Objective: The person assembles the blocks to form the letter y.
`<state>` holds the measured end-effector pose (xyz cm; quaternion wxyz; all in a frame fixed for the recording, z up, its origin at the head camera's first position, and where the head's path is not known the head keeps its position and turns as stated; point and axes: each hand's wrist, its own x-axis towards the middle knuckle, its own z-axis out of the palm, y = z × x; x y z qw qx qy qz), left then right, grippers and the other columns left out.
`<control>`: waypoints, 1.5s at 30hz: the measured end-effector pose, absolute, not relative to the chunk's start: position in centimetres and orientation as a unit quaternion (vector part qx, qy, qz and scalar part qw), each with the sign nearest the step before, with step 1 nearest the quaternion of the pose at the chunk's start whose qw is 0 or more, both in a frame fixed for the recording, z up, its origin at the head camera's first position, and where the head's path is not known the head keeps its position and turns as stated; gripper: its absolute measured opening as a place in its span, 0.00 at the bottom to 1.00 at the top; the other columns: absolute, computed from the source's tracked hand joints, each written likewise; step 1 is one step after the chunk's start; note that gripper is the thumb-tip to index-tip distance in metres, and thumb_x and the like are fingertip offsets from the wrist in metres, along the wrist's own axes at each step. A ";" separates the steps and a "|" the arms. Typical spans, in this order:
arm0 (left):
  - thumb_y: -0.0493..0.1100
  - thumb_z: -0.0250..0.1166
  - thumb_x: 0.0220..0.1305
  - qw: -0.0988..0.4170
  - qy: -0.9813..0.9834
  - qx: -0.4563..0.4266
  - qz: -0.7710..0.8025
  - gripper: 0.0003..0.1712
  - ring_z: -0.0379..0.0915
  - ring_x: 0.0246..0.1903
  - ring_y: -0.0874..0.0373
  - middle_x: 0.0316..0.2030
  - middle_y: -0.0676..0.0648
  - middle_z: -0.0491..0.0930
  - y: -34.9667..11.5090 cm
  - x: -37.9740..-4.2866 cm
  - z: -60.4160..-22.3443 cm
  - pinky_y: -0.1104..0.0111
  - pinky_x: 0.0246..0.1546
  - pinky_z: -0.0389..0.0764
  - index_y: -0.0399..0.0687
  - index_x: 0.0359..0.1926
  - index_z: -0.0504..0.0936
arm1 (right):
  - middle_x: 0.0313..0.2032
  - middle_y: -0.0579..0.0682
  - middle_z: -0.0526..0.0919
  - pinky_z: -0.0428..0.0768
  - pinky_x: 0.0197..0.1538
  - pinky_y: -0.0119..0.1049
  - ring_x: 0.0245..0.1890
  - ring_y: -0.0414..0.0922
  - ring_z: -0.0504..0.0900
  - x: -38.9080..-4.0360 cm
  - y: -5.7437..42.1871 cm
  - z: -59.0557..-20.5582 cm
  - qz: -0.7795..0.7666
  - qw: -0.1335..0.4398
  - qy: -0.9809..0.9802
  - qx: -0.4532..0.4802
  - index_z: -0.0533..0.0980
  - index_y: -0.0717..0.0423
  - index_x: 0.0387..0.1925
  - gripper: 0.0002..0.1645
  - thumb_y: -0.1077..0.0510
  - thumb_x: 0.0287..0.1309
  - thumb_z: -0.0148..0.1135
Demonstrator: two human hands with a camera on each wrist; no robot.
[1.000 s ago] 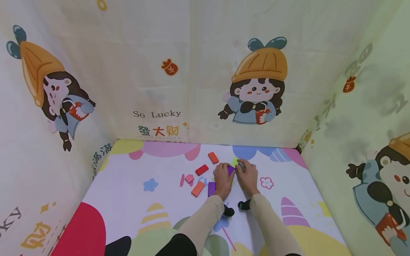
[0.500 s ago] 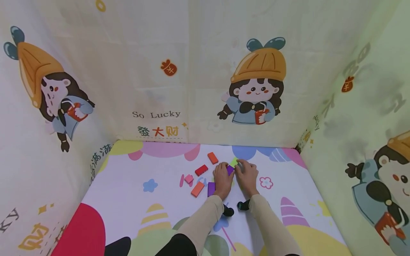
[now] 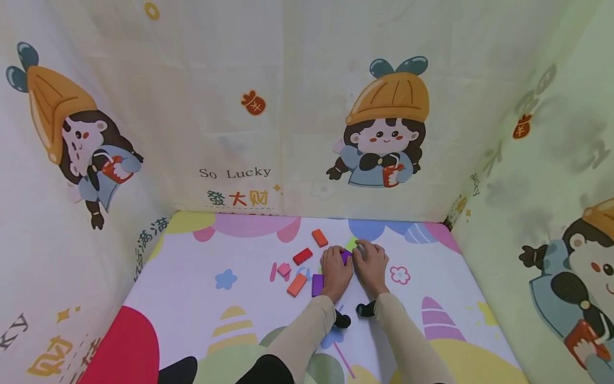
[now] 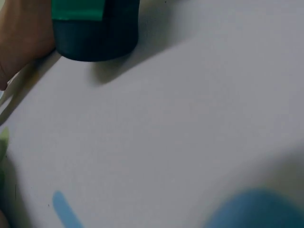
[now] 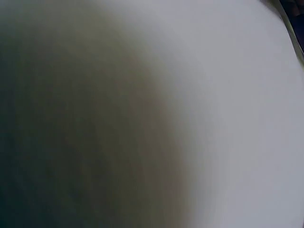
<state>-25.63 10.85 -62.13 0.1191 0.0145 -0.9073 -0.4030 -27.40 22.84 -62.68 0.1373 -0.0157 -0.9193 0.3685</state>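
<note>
In the head view my left hand (image 3: 337,271) holds a purple block (image 3: 346,256), which shows between the thumb and the fingers. My right hand (image 3: 372,268) lies close beside it with bent fingers, its thumb near that block. Something greyish sits between the right thumb and fingers, too small to make out. A bright green patch (image 3: 352,244) shows just beyond the hands; whether it is a block or print is unclear. A second purple block (image 3: 317,285) lies left of my left wrist. Neither wrist view shows the fingers at work.
Left of the hands lie a red block (image 3: 303,256), an orange-red block (image 3: 319,238), an orange block (image 3: 297,285) and a small pink piece (image 3: 284,269). Patterned cloth walls surround the printed table (image 3: 182,309). A dark green-topped device (image 4: 95,33) appears in the left wrist view.
Both hands stay almost where they were, with the purple block still in the left hand. The loose blocks have not moved; only the head view shifts slightly.
</note>
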 end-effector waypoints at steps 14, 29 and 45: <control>0.50 0.68 0.72 0.132 -0.908 0.012 -0.397 0.19 0.74 0.56 0.52 0.53 0.46 0.80 10.8 -25.4 -61.9 0.57 0.63 0.75 0.47 0.56 0.76 | 0.67 0.57 0.80 0.49 0.76 0.62 0.72 0.63 0.63 -27.4 22.7 -62.4 0.366 0.127 -0.922 -0.021 0.77 0.49 0.65 0.25 0.46 0.72 0.61; 0.50 0.68 0.72 0.132 -0.906 0.012 -0.402 0.19 0.73 0.55 0.53 0.52 0.46 0.80 10.6 -25.0 -61.8 0.57 0.62 0.76 0.47 0.56 0.76 | 0.68 0.55 0.78 0.49 0.76 0.62 0.73 0.61 0.61 -27.3 22.8 -62.6 0.365 0.113 -0.924 -0.027 0.76 0.47 0.66 0.26 0.43 0.73 0.60; 0.51 0.67 0.73 0.120 -0.910 0.015 -0.397 0.20 0.73 0.59 0.52 0.55 0.46 0.79 10.7 -25.0 -61.8 0.57 0.64 0.75 0.47 0.58 0.75 | 0.68 0.56 0.78 0.50 0.76 0.62 0.72 0.62 0.63 -27.3 23.0 -62.5 0.358 0.119 -0.926 -0.022 0.76 0.47 0.66 0.26 0.43 0.73 0.60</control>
